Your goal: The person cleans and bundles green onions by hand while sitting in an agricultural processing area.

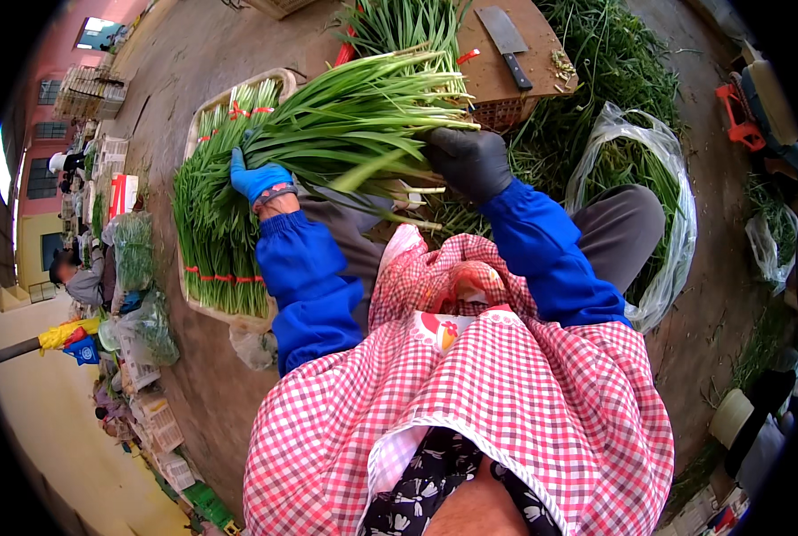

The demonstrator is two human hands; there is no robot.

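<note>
Across my front lies a loose bunch of garlic chives (354,121), long flat green leaves with pale stem ends to the right. My right hand (470,163), in a dark glove, is closed around its lower stems. My left hand (260,179), in a blue glove, curls round the leafy end, its thumb in front and a fingertip showing behind. Under the left hand stands a pale basket (187,143) packed with chive bundles (211,241) tied with red bands. More chives (408,22) lie just beyond the held bunch.
A cleaver (503,36) with a black handle rests on a wooden board (542,54), beside small trimmings. Loose greens (622,62) heap to the right, above an open clear plastic bag (680,223) of greens. People and crates (153,420) line the far left.
</note>
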